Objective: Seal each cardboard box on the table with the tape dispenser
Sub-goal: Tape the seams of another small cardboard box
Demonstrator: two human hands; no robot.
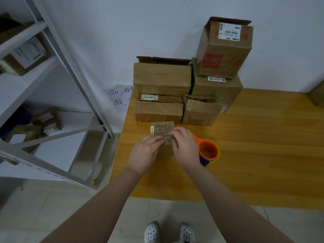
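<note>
A small cardboard box [162, 129] with a printed label on its flap stands on the wooden table [254, 155] near its left edge. My left hand [145, 153] grips the box from the left and my right hand [186, 149] grips it from the right, fingers curled over its top flaps. An orange tape dispenser [208, 151] with a roll of clear tape lies on the table just right of my right hand, untouched.
Several cardboard boxes [162, 79] are stacked behind against the wall, some with open flaps; the topmost [224, 50] leans. Another box [318, 95] sits at the far right. A metal shelf rack [52, 85] holding parcels stands left of the table.
</note>
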